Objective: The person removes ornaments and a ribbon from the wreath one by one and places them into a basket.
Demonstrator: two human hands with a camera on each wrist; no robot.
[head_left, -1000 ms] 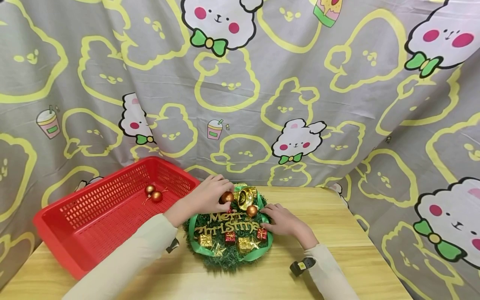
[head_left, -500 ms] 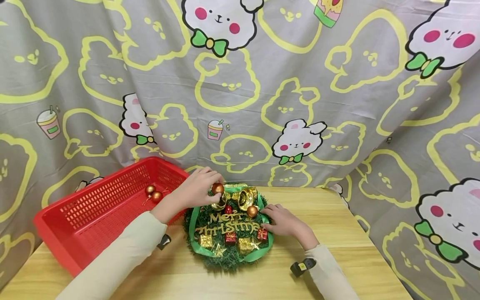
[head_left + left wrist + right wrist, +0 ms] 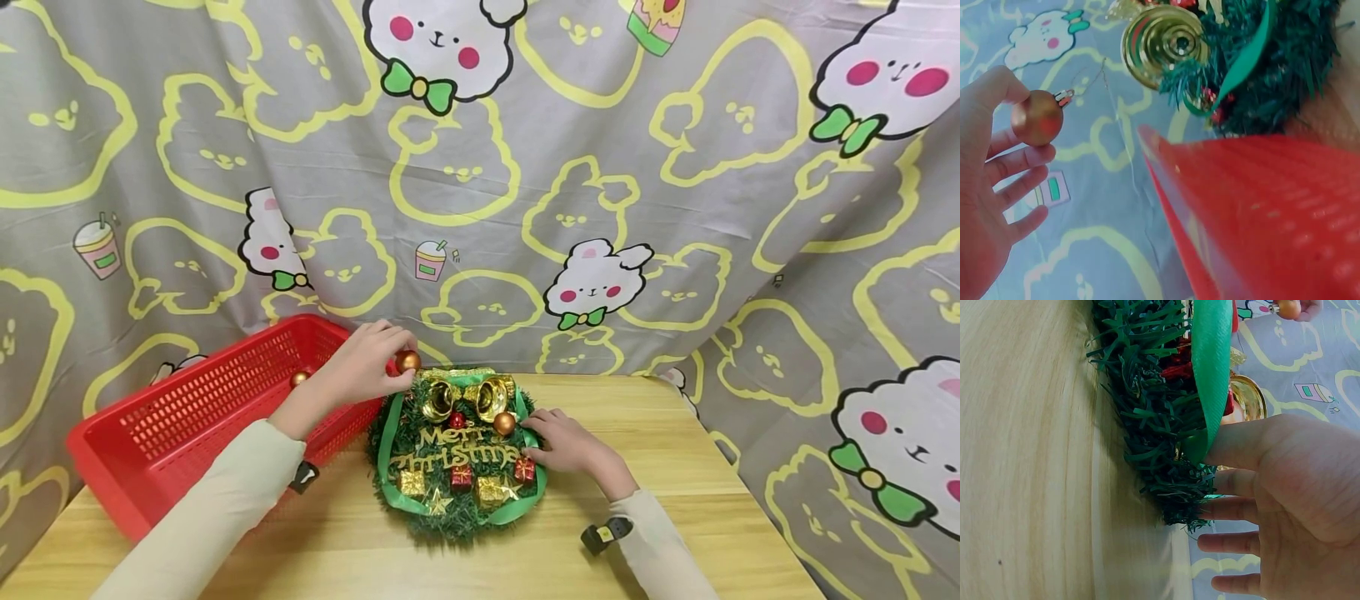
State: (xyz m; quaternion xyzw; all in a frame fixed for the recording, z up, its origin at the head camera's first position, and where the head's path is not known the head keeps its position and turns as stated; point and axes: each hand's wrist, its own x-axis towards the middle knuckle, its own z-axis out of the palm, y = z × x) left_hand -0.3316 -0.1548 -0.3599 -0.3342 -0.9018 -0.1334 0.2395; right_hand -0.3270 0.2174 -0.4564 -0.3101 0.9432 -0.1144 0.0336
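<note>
My left hand [image 3: 367, 362] pinches a shiny copper-coloured Christmas ball [image 3: 1037, 117] between thumb and fingertips, above the red basket's right end. A thin string loop trails from the ball's silver cap. On the table lies a green tinsel Christmas wreath [image 3: 457, 521] with gold bells [image 3: 491, 397], gold lettering, small gift boxes and a green ribbon [image 3: 1211, 369]. Another copper ball [image 3: 505, 423] sits on the wreath's upper right. My right hand [image 3: 566, 440] rests at the wreath's right edge, its fingers extended and the thumb against the ribbon.
A red plastic basket [image 3: 112, 454] with perforated sides stands at the left of the wooden table [image 3: 675, 500]. Inside it, one copper ball [image 3: 299, 379] shows beside my left forearm. A grey patterned curtain [image 3: 480, 242] hangs right behind the table.
My left hand has lifted the copper ball off the wreath's upper left and carried it left toward the basket, uncovering the left gold bell. My right hand has stayed in place.
</note>
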